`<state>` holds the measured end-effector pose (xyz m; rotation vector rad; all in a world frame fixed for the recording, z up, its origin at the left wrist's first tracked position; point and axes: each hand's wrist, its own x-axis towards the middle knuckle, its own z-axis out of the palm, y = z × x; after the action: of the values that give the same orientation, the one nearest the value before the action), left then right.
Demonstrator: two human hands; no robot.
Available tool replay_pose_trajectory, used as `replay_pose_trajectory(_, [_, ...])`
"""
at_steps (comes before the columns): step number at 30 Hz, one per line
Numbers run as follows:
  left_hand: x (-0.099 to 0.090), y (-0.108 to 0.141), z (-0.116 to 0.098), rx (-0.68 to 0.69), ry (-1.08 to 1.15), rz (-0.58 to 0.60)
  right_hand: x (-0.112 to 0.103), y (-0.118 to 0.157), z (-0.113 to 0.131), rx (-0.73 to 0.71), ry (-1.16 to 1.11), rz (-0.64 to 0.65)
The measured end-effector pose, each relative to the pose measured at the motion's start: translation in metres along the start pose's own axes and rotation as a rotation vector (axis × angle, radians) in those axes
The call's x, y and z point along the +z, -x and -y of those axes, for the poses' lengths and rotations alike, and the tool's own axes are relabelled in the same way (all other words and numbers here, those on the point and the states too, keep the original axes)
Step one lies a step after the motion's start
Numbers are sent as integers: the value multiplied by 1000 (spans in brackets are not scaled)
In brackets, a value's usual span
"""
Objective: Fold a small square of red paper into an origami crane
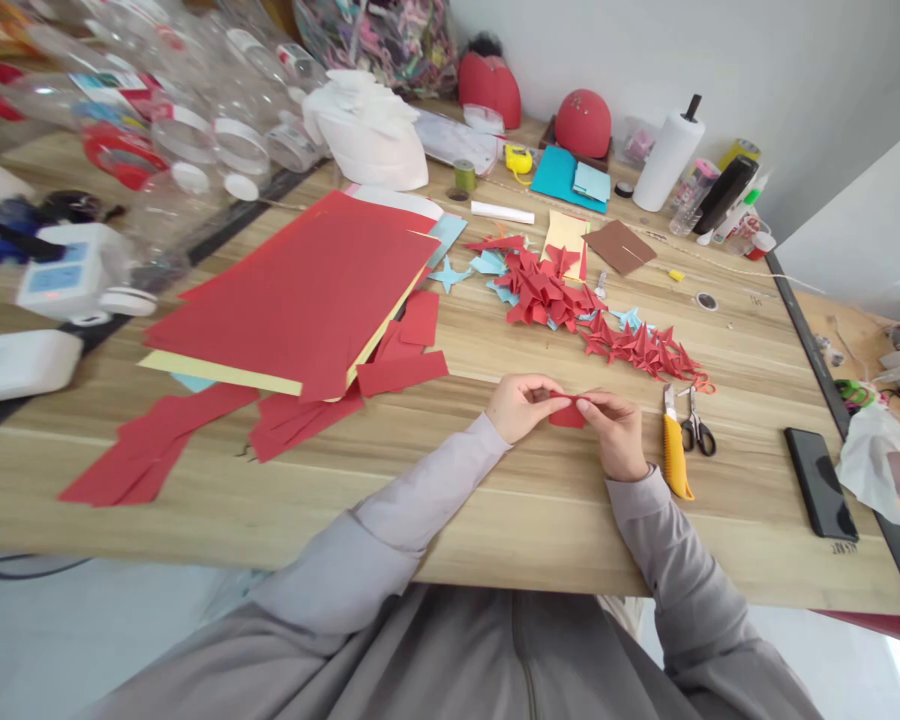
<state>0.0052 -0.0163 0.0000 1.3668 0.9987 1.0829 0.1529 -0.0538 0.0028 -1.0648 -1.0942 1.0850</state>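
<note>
Grey zip-front jacket (480, 650) nearest. Beyond it, left hand (522, 405) and right hand (616, 432): fingertip grip of both pinching 1 small red paper piece (568, 416) over pale wood-grain counter (510, 535). Right: yellow-orange-handled cutter (675, 458), black-handled scissors (690, 433). Farther: folded red paper stars (544, 292). Left: large red paper sheets (292, 290).

A single view looks from the person's head, forward and down onto the wooden table (270, 525). It is near: the left hand (523, 406) and right hand (613, 428) are right of centre, the wall (750, 70) at upper right.
</note>
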Motion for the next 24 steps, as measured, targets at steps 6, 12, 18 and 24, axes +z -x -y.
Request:
replay_pose_trajectory(6, [0,0,0,33,11,4,0,0,1,-14,-32,19])
replay_pose_trajectory(12, [1,1,-6,10,145,32,0,1,3,-20,-45,13])
replay_pose_trajectory(18, [3,2,-6,-80,273,45,2,1,3,-37,-32,9])
replay_pose_trajectory(24, [3,4,-8,-13,270,26,4,3,3,-19,-40,18])
